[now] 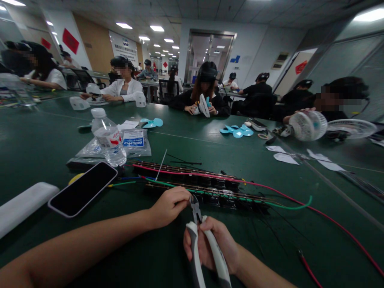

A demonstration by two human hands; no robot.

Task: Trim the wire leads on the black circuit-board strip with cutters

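My right hand is wrapped round the white and grey handles of a pair of cutting pliers, whose jaws point away from me. My left hand is pinched closed right beside the jaw tips; whatever sits between its fingers is too small to make out. Just beyond both hands lies a long black assembly of two parallel rows with thin rods along them. A red wire and a green wire run along it. One pale cable tie sticks up from its left part.
To the left are a phone, a white case, a water bottle and plastic bags. Black ties and a red cable end lie at right. Blue fan blades lie further back, where other people sit.
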